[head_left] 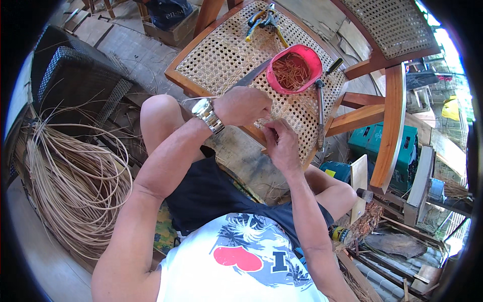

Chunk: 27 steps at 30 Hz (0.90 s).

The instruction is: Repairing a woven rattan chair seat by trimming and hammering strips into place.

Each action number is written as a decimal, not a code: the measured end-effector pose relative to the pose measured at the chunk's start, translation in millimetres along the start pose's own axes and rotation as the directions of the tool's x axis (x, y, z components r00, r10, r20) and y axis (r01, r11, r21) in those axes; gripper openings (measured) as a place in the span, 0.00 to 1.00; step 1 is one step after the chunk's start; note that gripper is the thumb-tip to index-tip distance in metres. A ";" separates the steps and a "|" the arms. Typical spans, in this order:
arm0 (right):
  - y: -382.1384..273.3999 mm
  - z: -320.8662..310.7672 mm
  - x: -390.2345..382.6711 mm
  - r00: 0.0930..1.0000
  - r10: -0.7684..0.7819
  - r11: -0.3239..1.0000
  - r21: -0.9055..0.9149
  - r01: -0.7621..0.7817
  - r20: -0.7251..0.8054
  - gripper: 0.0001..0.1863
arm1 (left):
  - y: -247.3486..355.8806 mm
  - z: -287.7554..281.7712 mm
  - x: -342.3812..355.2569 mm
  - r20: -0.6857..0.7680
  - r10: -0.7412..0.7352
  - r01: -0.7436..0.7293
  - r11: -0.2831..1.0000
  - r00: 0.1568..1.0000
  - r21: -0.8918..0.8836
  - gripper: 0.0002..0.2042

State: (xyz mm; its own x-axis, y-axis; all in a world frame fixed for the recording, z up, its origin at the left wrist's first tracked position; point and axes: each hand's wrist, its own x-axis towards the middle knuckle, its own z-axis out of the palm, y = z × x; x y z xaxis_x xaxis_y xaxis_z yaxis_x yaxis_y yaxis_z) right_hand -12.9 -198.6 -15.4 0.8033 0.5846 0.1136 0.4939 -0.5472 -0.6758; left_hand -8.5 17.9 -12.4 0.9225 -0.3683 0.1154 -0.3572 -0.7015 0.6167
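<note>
A wooden chair with a woven cane seat (216, 58) stands in front of me. At the front edge of that seat my left hand (244, 106), with a metal watch on its wrist, is closed in a fist. My right hand (283, 143) is just below it, fingers bent and pinched together close to the cane. Whatever the fingers hold is hidden or too small to name. Just beyond my hands sits a pink tub (318, 63) containing short reddish-brown sticks. A hammer (320, 108) lies to its right, and pliers (261, 22) rest farther back on the seat.
Left of me lies a large coil of rattan strands (75, 186), with a dark woven chair (80, 80) behind it. At right are the chair's wooden back leg (391, 131), a green crate (402, 163), and scattered wood scraps. A cardboard box (173, 32) stands behind the chair.
</note>
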 end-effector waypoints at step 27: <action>-3.2 16.8 7.0 0.996 -0.086 0.978 -0.189 0.091 0.031 0.05 | -3.5 -1.7 2.5 -0.033 -0.108 0.106 0.993 0.994 -0.047 0.11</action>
State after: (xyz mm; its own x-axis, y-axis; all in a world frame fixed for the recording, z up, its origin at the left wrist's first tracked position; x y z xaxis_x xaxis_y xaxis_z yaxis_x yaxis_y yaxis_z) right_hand -14.4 -182.7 -24.7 0.7468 0.6481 0.1489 0.6187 -0.5951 -0.5129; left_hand -4.7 20.5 -13.0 0.9599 -0.2704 0.0740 -0.2501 -0.7069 0.6616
